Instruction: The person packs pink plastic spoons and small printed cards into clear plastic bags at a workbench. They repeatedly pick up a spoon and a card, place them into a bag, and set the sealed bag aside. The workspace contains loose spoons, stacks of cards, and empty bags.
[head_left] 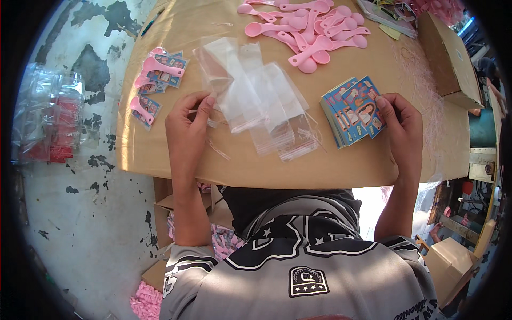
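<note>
My left hand [188, 120] is closed with thumb and forefinger together at the edge of a clear plastic bag [216, 118]. More clear bags [256, 90] lie overlapped beside it in the middle of the table. On the right, my right hand [401, 120] pinches a blue printed card [368, 109], its thumb on top of the card's edge. That card lies over a stack of similar cards [341, 122]. The fingers under the card are hidden.
Pink plastic spoons [306, 32] are heaped at the far side of the brown-covered table [256, 173]. At the left, several cards with pink spoons [160, 72] lie in clear bags. A cardboard box [448, 61] stands at the right edge, near tangled pink strands [421, 85].
</note>
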A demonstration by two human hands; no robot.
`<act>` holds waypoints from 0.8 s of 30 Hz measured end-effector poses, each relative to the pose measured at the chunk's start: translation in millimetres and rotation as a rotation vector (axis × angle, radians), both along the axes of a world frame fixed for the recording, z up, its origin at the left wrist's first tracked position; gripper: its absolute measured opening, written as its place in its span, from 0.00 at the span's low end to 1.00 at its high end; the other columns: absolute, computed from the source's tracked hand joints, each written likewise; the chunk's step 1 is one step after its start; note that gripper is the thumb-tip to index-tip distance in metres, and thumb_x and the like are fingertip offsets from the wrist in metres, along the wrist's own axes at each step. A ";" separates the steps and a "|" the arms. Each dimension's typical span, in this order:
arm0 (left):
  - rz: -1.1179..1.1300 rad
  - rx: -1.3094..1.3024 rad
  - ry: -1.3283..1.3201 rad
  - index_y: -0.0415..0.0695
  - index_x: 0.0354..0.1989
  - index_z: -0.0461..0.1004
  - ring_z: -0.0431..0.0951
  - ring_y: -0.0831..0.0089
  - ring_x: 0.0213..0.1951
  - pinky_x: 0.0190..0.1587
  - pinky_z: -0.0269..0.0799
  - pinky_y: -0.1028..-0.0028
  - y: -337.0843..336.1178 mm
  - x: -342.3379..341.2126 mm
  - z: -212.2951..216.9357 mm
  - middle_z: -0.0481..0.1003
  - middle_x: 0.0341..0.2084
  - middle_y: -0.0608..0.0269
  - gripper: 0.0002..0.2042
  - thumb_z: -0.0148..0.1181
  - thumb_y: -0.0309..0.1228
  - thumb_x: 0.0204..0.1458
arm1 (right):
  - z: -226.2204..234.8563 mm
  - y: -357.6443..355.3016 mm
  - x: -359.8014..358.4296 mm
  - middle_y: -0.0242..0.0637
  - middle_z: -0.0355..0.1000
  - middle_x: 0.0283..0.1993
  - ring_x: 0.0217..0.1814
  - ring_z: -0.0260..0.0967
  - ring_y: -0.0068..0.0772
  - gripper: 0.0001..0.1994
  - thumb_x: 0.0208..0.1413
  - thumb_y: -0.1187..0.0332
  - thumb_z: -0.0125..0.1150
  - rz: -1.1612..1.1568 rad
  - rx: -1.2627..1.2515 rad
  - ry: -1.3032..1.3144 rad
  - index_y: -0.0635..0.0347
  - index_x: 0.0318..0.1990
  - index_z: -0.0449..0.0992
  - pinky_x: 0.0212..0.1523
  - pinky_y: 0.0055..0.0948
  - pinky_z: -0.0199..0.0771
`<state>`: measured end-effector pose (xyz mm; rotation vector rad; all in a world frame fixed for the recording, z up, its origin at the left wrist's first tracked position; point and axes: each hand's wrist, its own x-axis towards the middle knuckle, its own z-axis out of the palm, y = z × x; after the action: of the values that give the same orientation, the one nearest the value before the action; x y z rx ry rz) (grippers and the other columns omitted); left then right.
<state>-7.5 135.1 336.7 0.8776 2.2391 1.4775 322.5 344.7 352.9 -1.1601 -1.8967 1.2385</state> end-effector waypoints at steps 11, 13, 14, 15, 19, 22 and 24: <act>0.056 -0.116 0.306 0.39 0.55 0.77 0.75 0.69 0.40 0.45 0.75 0.66 1.1 12.6 1.5 0.77 0.41 0.60 0.19 0.74 0.34 0.60 | 5.1 -6.7 -3.3 0.25 0.74 0.35 0.38 0.64 0.14 0.13 0.78 0.62 0.59 -0.091 0.229 0.185 0.65 0.46 0.80 0.40 0.20 0.66; 0.056 -0.172 0.303 0.40 0.54 0.77 0.76 0.63 0.41 0.49 0.75 0.61 2.5 8.0 1.3 0.75 0.40 0.58 0.21 0.76 0.37 0.59 | 6.1 -7.9 -2.9 0.24 0.73 0.35 0.36 0.63 0.13 0.13 0.78 0.61 0.59 -0.070 0.200 0.209 0.64 0.46 0.80 0.37 0.19 0.62; 0.064 -0.161 0.445 0.40 0.52 0.78 0.76 0.61 0.41 0.50 0.74 0.59 3.3 7.3 0.3 0.75 0.39 0.57 0.20 0.76 0.38 0.58 | 7.1 -7.8 -0.7 0.24 0.73 0.35 0.36 0.62 0.12 0.13 0.78 0.61 0.60 -0.064 0.188 0.210 0.64 0.46 0.80 0.35 0.18 0.60; 0.071 -0.156 0.586 0.40 0.50 0.78 0.77 0.59 0.41 0.52 0.74 0.57 3.8 8.1 -1.1 0.75 0.39 0.57 0.20 0.76 0.40 0.58 | 7.6 -7.9 -0.6 0.23 0.73 0.35 0.35 0.61 0.11 0.13 0.78 0.61 0.60 -0.058 0.169 0.210 0.63 0.47 0.81 0.34 0.18 0.58; -0.078 -0.402 0.591 0.40 0.40 0.77 0.77 0.52 0.43 0.57 0.69 0.50 7.5 22.5 10.0 0.76 0.37 0.56 0.19 0.75 0.43 0.58 | 5.1 -10.1 -7.0 0.21 0.74 0.35 0.33 0.60 0.10 0.12 0.77 0.61 0.61 -0.055 0.166 0.249 0.63 0.47 0.81 0.31 0.18 0.54; -0.152 -0.364 0.505 0.39 0.35 0.75 0.78 0.55 0.40 0.52 0.73 0.53 10.6 22.7 7.0 0.77 0.35 0.56 0.17 0.73 0.40 0.61 | 5.1 -11.4 -6.3 0.21 0.75 0.35 0.33 0.60 0.10 0.12 0.76 0.62 0.62 -0.045 0.152 0.257 0.63 0.47 0.81 0.32 0.17 0.55; -0.132 -0.314 0.346 0.37 0.37 0.76 0.79 0.60 0.37 0.46 0.75 0.59 10.1 20.6 11.5 0.77 0.33 0.56 0.16 0.72 0.38 0.62 | 4.4 -11.3 -4.0 0.21 0.75 0.36 0.34 0.61 0.10 0.12 0.76 0.62 0.63 -0.048 0.142 0.254 0.64 0.48 0.81 0.32 0.17 0.56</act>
<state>13.1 145.2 348.2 1.2191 2.5039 0.9361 318.5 333.4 357.3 -0.9223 -1.7270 1.1462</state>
